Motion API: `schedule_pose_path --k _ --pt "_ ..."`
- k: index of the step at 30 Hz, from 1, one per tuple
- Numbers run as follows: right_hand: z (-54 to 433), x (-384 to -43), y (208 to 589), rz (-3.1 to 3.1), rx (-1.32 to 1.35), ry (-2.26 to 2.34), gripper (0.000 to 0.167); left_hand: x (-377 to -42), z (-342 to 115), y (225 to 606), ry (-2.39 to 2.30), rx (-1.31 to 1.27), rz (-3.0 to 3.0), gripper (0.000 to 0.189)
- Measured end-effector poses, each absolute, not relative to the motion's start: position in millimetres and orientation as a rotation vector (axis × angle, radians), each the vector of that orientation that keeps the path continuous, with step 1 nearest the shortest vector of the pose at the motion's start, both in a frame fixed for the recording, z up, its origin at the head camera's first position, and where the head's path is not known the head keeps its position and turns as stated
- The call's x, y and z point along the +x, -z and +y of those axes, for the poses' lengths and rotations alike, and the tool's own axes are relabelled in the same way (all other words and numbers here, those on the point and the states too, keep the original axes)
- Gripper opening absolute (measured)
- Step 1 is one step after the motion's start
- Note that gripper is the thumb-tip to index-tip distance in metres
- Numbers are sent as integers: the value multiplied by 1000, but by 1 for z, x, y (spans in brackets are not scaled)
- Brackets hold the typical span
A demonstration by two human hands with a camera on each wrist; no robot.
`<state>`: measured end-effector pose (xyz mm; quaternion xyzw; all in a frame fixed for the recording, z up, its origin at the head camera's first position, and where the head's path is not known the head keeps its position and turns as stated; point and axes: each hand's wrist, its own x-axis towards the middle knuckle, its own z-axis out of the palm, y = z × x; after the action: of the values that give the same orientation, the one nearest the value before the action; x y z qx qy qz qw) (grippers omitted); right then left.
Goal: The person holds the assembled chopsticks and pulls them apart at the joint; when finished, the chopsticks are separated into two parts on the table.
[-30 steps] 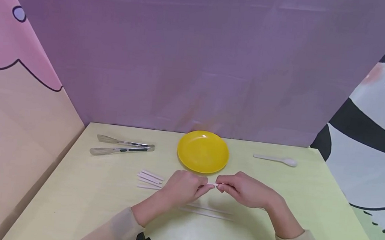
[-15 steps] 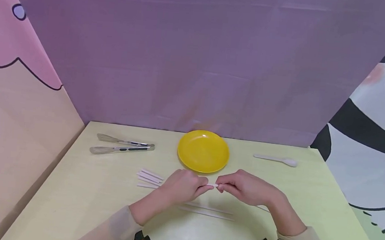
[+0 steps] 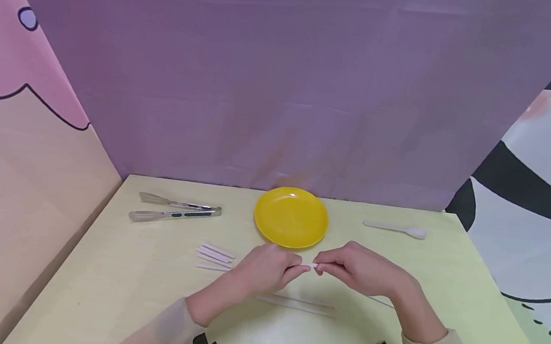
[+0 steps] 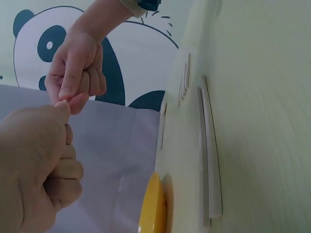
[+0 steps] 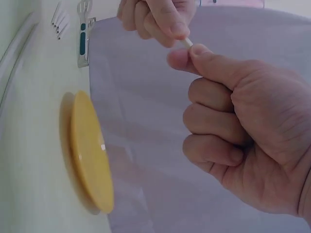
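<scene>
Above the tabletop, both hands meet at a thin white straw [image 5: 187, 43], of which only a short stretch shows between their fingertips. My left hand [image 3: 268, 268] pinches it from one side, thumb against the index finger. From the other side my right hand [image 3: 362, 270] pinches it too, its remaining fingers curled into the palm in the right wrist view. Below the hands lie two long white straws [image 3: 296, 305], side by side. Several shorter white pieces [image 3: 214, 254] are bunched beyond the left forearm. Another white piece [image 3: 380, 300] is partly hidden by the right wrist.
A yellow plate [image 3: 291, 216] stands just beyond the hands. Metal tongs [image 3: 175, 211] lie spread at the back left, and a white spoon [image 3: 394, 229] at the back right. A purple backdrop [image 3: 287, 86] rises behind the table [image 3: 115, 289].
Both hands have shifted slightly to the right, still pinching the straw. The right hand has also risen a little. The things on the table stay where they were.
</scene>
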<state>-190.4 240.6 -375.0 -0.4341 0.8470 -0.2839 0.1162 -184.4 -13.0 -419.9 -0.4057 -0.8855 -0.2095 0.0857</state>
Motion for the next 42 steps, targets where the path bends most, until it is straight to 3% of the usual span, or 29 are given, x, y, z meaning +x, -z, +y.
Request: schedule_pose_path --k 4,11,20,27,35,42 --pt "241 -184 373 2471 -1283 836 17 -180 -15 416 577 -1248 -2637 45" --pt "246 -184 379 2540 -1318 859 19 -167 -8 405 599 -1083 -2705 48" --pt "245 -175 378 2477 -1385 885 18 -169 -16 409 567 -1243 -2644 48" --pt "244 -176 376 2575 -1389 846 19 -163 -11 407 570 -1080 -2646 46" --pt "242 -180 378 2467 -1451 922 19 -166 -18 404 436 -1158 -2629 43" --pt "235 -184 381 2623 -1458 910 19 -165 -19 405 440 -1025 -2553 42"
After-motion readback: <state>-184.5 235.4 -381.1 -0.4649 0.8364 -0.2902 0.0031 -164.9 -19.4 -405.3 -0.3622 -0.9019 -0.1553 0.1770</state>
